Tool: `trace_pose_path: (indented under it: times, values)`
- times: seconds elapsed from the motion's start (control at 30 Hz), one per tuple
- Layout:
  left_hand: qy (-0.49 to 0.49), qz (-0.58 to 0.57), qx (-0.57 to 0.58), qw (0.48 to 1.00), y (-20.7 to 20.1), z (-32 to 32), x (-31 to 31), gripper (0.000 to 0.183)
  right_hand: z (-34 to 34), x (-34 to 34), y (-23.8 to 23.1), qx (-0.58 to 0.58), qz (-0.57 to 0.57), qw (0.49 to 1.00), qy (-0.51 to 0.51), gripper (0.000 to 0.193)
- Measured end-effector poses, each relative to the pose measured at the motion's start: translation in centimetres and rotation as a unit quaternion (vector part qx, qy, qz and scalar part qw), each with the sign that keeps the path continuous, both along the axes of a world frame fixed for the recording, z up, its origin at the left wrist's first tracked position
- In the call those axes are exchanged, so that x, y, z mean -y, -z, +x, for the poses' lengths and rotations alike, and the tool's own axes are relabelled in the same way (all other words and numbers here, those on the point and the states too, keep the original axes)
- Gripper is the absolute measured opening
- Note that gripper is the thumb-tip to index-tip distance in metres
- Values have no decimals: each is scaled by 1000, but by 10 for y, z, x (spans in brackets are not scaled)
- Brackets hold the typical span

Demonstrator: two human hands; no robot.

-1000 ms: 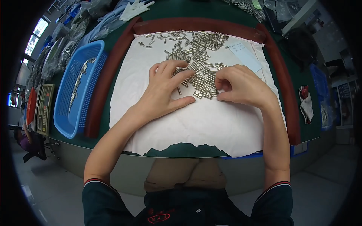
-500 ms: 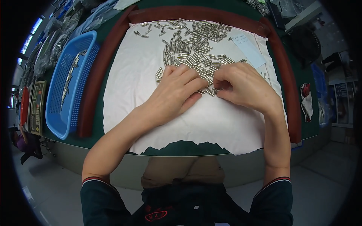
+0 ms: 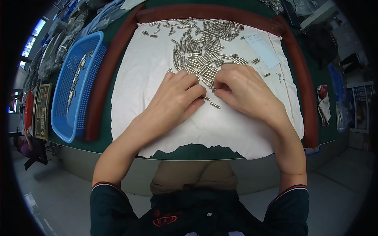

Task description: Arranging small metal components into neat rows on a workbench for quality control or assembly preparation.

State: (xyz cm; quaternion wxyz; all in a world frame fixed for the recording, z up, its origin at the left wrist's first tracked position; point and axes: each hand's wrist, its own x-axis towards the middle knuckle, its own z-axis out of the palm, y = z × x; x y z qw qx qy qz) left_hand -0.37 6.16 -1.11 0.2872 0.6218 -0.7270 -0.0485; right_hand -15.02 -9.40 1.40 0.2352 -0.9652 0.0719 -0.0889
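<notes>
My left hand [image 3: 179, 94] rests low over the near left edge of a heap of small silvery metal cylinders [image 3: 197, 55]. Its thumb and forefinger are closed, and the end of one small metal cylinder [image 3: 206, 98] shows at their tips. Across from it, my right hand [image 3: 246, 88] is bent with thumb and forefinger pinched at the heap's near edge; a small metal cylinder [image 3: 214, 90] shows at the fingertips. A single loose cylinder [image 3: 215, 105] lies on the white cloth [image 3: 204, 129] between the hands. My fingers hide part of the heap.
A dark red padded border [image 3: 208, 15] frames the cloth on three sides. Left of it stands a blue plastic basket [image 3: 59, 118] holding metal pieces. A pale blue paper slip [image 3: 263, 51] lies at the cloth's far right. Plastic-bagged items [image 3: 67, 39] are piled at the far left.
My right hand has shifted slightly left. A single cylinder now lies apart on the cloth between my hands. Several pieces near the paper slip are uncovered. The whole view has shifted slightly.
</notes>
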Motion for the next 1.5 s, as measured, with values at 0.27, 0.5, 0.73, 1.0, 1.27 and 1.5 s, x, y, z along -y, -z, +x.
trace_pose_path:
  times: [0.27,0.5,0.73,1.0,1.27,1.5]
  values:
    - [-59,-16,-24,998,2,6,-2,13,4,-19,12,51,-14,998,-19,10]
    - [-101,-19,-7,995,4,3,-3,14,4,-26,9,50,-6,997,-52,10]
    - [-77,30,-87,993,-6,7,-9,17,0,-12,-9,19,30,998,-42,11]
    - [-62,9,-64,996,0,9,-4,18,-1,-18,-6,-58,3,996,-73,8]
    - [-60,17,-66,996,2,7,-5,20,4,-15,-3,55,-4,998,-14,5]
    - [-68,-24,-45,996,6,9,-3,20,7,-22,4,23,-1,1000,-21,5]
